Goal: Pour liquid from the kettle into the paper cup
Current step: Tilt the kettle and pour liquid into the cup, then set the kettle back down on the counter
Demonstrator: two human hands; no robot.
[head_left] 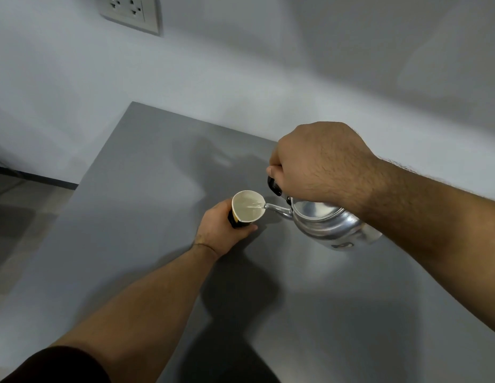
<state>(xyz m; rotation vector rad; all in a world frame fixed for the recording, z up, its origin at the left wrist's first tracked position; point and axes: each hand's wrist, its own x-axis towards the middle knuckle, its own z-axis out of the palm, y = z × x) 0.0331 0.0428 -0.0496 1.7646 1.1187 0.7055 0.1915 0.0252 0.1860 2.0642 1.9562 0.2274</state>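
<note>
A shiny metal kettle hangs tilted above the grey table, its spout touching the rim of a paper cup. My right hand is closed around the kettle's black handle from above. A thin clear stream runs from the spout into the cup, which holds pale liquid. The cup is white inside with a black and yellow outside. My left hand wraps around the cup's side and holds it on the table.
The table's far edge meets a pale wall. A wall socket sits high at the upper left. Beyond the table's left edge lies darker floor.
</note>
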